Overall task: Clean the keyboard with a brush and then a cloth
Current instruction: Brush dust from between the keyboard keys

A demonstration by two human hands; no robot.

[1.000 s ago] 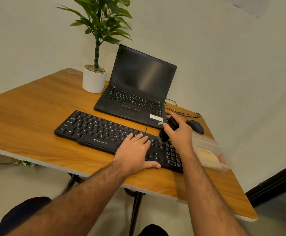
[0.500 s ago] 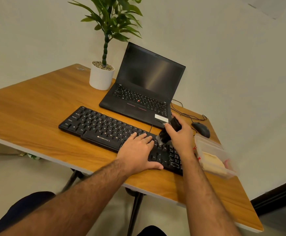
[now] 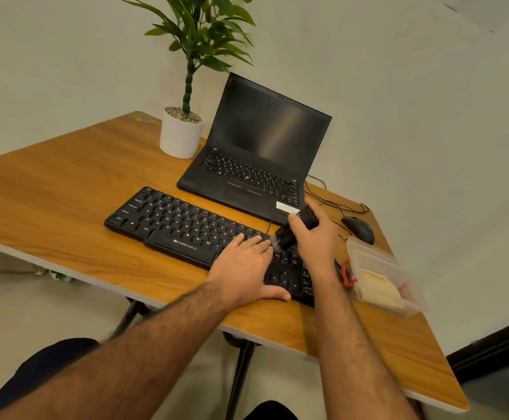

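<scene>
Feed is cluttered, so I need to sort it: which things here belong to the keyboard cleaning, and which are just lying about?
In use:
black Zebronics keyboard
black-handled brush, right hand gripping it
left hand, flat on the keys

Lying about:
black open laptop
black mouse
white potted plant
clear plastic box

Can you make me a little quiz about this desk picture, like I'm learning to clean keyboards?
1. True or false: the right hand holds the brush over the keyboard.
2. What is the left hand doing? A) lifting the mouse B) resting flat on the keyboard C) closing the laptop
3. Fill in: the plant pot stands to the ____ of the laptop.

Key: 1 true; 2 B; 3 left.
</scene>
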